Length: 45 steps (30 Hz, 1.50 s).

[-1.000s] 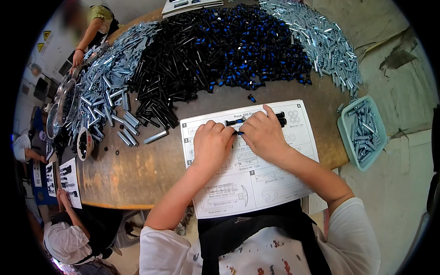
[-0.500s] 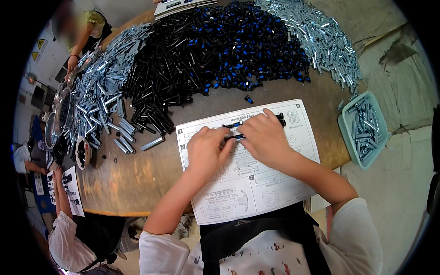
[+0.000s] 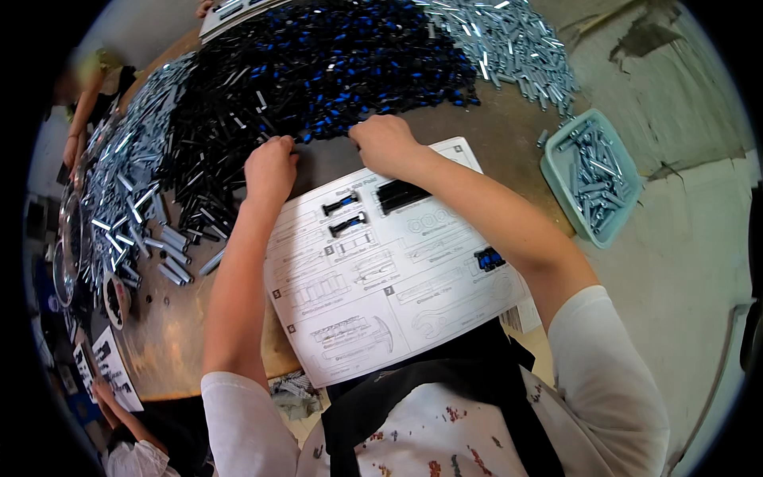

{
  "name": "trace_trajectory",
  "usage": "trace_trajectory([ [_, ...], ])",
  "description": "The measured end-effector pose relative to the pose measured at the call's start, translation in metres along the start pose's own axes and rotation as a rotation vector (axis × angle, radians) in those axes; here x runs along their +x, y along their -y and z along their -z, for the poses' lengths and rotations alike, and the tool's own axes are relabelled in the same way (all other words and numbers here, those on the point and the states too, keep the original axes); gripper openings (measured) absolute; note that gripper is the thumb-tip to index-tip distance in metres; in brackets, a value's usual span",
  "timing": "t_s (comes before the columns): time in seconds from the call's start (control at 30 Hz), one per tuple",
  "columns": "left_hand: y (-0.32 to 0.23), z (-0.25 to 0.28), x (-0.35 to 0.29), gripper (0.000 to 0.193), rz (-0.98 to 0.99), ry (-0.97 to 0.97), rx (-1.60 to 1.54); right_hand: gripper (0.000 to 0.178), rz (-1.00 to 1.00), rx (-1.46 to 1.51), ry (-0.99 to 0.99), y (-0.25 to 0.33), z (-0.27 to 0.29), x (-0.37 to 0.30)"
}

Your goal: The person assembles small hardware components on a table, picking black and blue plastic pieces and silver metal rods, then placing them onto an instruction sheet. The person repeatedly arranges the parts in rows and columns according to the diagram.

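A printed parts sheet (image 3: 358, 294) lies in front of me at a tilt. Two black bolts with blue on their threads, an upper bolt (image 3: 340, 204) and a lower bolt (image 3: 348, 225), rest on its upper left part. Beyond its far left corner, my left hand (image 3: 271, 168) is closed at the edge of the black bolt pile (image 3: 214, 127). My right hand (image 3: 387, 145), fingers curled together, reaches over the sheet's far edge beside the blue-marked bolt pile (image 3: 342, 71). Whatever either hand holds, if anything, is hidden.
Long black rods (image 3: 401, 195) and a blue-black bolt cluster (image 3: 489, 259) lie on the sheet. A pale green tray (image 3: 608, 237) holds silver sleeves. Silver parts (image 3: 171, 246) lie at left, more silver sleeves (image 3: 509, 44) far right. Other people work at left.
Both hands have left the sheet and moved forward to the piles, spreading apart. The two bolts they were touching now lie on the sheet. The whole view has shifted.
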<state>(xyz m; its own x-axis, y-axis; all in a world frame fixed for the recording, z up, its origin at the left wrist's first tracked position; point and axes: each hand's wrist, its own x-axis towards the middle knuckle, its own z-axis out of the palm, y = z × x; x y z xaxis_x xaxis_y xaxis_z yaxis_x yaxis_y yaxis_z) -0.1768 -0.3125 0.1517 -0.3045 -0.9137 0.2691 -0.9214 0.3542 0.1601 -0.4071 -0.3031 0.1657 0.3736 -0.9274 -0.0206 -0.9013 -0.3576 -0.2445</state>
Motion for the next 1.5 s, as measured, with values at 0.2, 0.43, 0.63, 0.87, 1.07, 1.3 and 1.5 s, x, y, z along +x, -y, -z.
trace_trajectory([
  [0.2,-0.016,0.053,-0.064,0.014,0.066,-0.06,-0.563,0.012,0.025,0.193,-0.193,0.011,0.021,-0.027],
  [0.43,-0.065,0.071,-0.191,0.014,0.214,0.135,-0.792,0.012,0.193,0.623,0.037,0.079,0.019,-0.094],
  [0.63,-0.079,0.067,-0.206,0.012,0.053,-0.001,-0.65,0.014,0.269,0.561,0.028,0.11,-0.002,-0.111],
  [0.87,-0.082,0.071,-0.203,0.013,0.052,0.031,-0.634,0.015,0.381,0.382,0.043,0.108,-0.018,-0.108],
  [1.07,-0.065,0.08,-0.184,0.024,0.174,0.204,-0.81,0.024,0.403,-0.035,0.138,0.091,0.022,-0.091],
  [1.3,-0.038,0.031,-0.026,0.03,0.071,-0.023,-0.492,0.022,0.009,0.003,-0.233,-0.04,0.017,-0.006],
  [1.5,-0.047,-0.02,0.02,0.031,0.039,0.024,-0.124,0.017,0.054,0.019,-0.186,-0.055,0.005,0.005],
])
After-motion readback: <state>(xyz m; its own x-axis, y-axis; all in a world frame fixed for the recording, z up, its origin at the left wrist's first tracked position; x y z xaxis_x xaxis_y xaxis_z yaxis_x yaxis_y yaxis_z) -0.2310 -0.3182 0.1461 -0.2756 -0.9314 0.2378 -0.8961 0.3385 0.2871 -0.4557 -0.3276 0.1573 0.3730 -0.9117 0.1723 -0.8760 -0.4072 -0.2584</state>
